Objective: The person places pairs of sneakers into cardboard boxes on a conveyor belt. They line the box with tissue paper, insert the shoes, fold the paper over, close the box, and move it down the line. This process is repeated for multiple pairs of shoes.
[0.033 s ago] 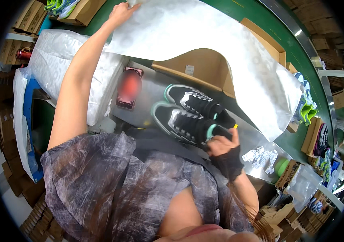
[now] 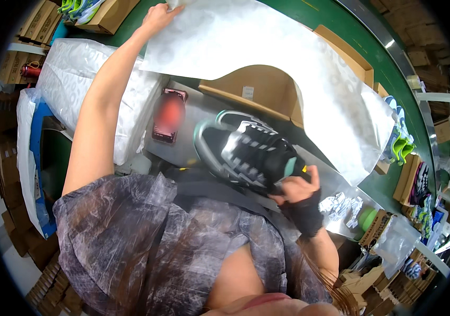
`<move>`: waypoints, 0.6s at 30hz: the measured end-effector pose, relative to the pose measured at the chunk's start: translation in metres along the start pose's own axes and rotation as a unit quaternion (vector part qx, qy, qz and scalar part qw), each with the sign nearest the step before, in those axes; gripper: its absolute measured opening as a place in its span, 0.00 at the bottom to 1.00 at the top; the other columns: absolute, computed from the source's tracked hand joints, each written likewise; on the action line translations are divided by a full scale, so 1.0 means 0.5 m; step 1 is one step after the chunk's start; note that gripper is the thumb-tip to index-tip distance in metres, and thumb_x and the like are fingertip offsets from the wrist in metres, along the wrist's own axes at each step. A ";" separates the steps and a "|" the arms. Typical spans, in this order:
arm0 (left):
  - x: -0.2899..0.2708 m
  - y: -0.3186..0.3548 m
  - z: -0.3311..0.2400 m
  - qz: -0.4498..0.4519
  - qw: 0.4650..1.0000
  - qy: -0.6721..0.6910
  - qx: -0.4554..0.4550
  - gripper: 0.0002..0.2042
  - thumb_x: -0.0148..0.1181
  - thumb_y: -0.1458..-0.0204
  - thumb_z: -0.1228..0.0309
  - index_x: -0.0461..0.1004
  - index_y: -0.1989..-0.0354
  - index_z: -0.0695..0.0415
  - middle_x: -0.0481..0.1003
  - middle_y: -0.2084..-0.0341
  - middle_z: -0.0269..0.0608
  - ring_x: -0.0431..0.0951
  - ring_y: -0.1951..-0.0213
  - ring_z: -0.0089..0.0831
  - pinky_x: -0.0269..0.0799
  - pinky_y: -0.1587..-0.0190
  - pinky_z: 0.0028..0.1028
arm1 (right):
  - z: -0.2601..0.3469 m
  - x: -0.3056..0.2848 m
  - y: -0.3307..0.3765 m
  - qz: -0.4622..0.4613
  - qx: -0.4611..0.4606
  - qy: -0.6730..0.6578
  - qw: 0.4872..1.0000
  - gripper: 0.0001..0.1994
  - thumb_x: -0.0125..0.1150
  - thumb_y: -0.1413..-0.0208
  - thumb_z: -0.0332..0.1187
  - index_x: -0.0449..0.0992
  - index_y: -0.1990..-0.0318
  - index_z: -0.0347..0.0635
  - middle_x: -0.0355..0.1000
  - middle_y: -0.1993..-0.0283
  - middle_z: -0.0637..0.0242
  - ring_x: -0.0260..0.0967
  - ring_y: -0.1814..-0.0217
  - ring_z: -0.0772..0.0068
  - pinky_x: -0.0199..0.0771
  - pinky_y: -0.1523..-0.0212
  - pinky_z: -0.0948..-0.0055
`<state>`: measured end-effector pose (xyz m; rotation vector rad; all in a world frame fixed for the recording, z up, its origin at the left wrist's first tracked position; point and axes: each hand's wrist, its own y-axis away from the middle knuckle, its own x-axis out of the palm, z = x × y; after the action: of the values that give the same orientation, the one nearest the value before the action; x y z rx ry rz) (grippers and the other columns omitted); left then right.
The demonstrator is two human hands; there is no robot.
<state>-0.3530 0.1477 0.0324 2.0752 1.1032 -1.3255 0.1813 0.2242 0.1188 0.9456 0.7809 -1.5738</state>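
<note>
Fingers [image 2: 166,11] of the left hand [image 2: 157,18] were pinched together on the far edge of a white tissue-paper sheet [image 2: 267,58], which spread over an open cardboard shoebox [image 2: 256,92] on the green bench [image 2: 341,29]. Fingers [image 2: 309,176] of the right hand [image 2: 297,192], which wore a black wrist wrap [image 2: 305,215], were clamped on the heel of a black sneaker [image 2: 248,152]. That sneaker was held above a grey metal plate [image 2: 182,145], just beside a red-cased phone [image 2: 168,116].
</note>
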 end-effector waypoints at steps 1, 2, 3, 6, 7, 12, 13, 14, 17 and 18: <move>-0.015 0.005 -0.005 0.007 1.000 -0.001 0.000 0.28 0.56 0.57 0.47 0.74 0.69 0.68 0.75 0.78 0.49 0.76 0.72 0.34 0.68 0.67 0.29 | -0.008 -0.032 -0.015 -0.016 0.020 -0.069 0.997 0.13 0.66 0.66 0.35 0.72 0.71 0.41 0.71 0.73 0.66 0.69 0.68 0.69 0.62 0.54 0.61; -0.027 0.006 -0.010 0.016 1.000 0.001 0.001 0.28 0.57 0.57 0.47 0.74 0.70 0.68 0.75 0.78 0.48 0.76 0.72 0.34 0.68 0.68 0.29 | -0.014 -0.057 -0.029 -0.047 0.052 -0.166 0.984 0.16 0.67 0.66 0.36 0.73 0.68 0.40 0.72 0.72 0.64 0.69 0.68 0.70 0.65 0.57 0.68; -0.033 0.007 -0.012 0.025 1.000 0.004 0.003 0.27 0.58 0.57 0.48 0.74 0.70 0.67 0.75 0.78 0.48 0.76 0.73 0.34 0.68 0.68 0.30 | -0.006 -0.079 -0.051 -0.063 0.147 -0.328 0.931 0.14 0.61 0.59 0.34 0.72 0.65 0.36 0.72 0.68 0.65 0.69 0.66 0.72 0.66 0.59 0.71; -0.046 0.000 -0.010 -0.025 0.996 0.048 0.077 0.24 0.58 0.57 0.50 0.75 0.70 0.66 0.75 0.78 0.46 0.75 0.74 0.33 0.69 0.69 0.30 | -0.065 -0.087 -0.127 -0.188 0.157 -0.273 0.930 0.11 0.46 0.46 0.28 0.69 0.58 0.33 0.72 0.61 0.62 0.69 0.60 0.71 0.68 0.58 0.74; -0.052 -0.012 -0.004 -0.023 0.996 0.036 0.075 0.24 0.59 0.57 0.51 0.75 0.70 0.65 0.75 0.78 0.45 0.75 0.74 0.33 0.69 0.69 0.30 | -0.103 -0.077 -0.148 -0.241 0.108 -0.096 0.960 0.10 0.45 0.46 0.26 0.69 0.57 0.34 0.72 0.61 0.61 0.69 0.59 0.70 0.69 0.58 0.74; -0.095 -0.082 -0.011 0.049 0.988 -0.103 0.104 0.23 0.60 0.57 0.53 0.74 0.67 0.65 0.75 0.75 0.44 0.76 0.73 0.32 0.71 0.67 0.28 | -0.132 0.008 -0.343 -0.257 0.366 -0.489 0.749 0.10 0.65 0.56 0.35 0.72 0.71 0.40 0.63 0.79 0.78 0.55 0.77 0.84 0.55 0.76 0.83; -0.130 -0.068 -0.078 0.150 0.987 -0.038 0.051 0.21 0.58 0.58 0.56 0.74 0.63 0.61 0.73 0.65 0.54 0.73 0.61 0.44 0.68 0.59 0.35 | -0.176 0.046 -0.350 -0.249 0.371 -0.414 0.793 0.13 0.67 0.59 0.40 0.72 0.75 0.42 0.63 0.80 0.79 0.55 0.78 0.85 0.53 0.76 0.83; -0.185 -0.038 -0.087 0.164 0.985 -0.035 0.047 0.20 0.58 0.57 0.56 0.74 0.64 0.63 0.74 0.70 0.52 0.73 0.65 0.43 0.69 0.62 0.34 | -0.162 0.073 -0.390 -0.215 0.327 -0.430 0.814 0.12 0.67 0.59 0.39 0.72 0.76 0.41 0.64 0.80 0.78 0.56 0.78 0.85 0.54 0.76 0.84; -0.203 -0.033 -0.182 0.293 0.947 0.096 0.084 0.19 0.56 0.55 0.59 0.73 0.66 0.68 0.74 0.75 0.48 0.74 0.71 0.38 0.69 0.65 0.32 | -0.143 0.133 -0.465 -0.199 0.296 -0.422 0.833 0.12 0.67 0.59 0.36 0.72 0.72 0.38 0.66 0.78 0.76 0.58 0.77 0.84 0.58 0.75 0.81; -0.204 -0.022 -0.241 0.374 0.908 0.174 0.078 0.19 0.55 0.54 0.61 0.72 0.65 0.69 0.73 0.72 0.48 0.73 0.68 0.37 0.68 0.62 0.31 | -0.141 0.140 -0.480 -0.190 0.284 -0.433 0.834 0.13 0.67 0.59 0.36 0.72 0.71 0.38 0.67 0.77 0.75 0.59 0.76 0.83 0.60 0.74 0.80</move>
<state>-0.3189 0.2002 0.1779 2.5322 0.2254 -0.6901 -0.0484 0.3005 0.0249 0.3531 -0.1886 -2.3798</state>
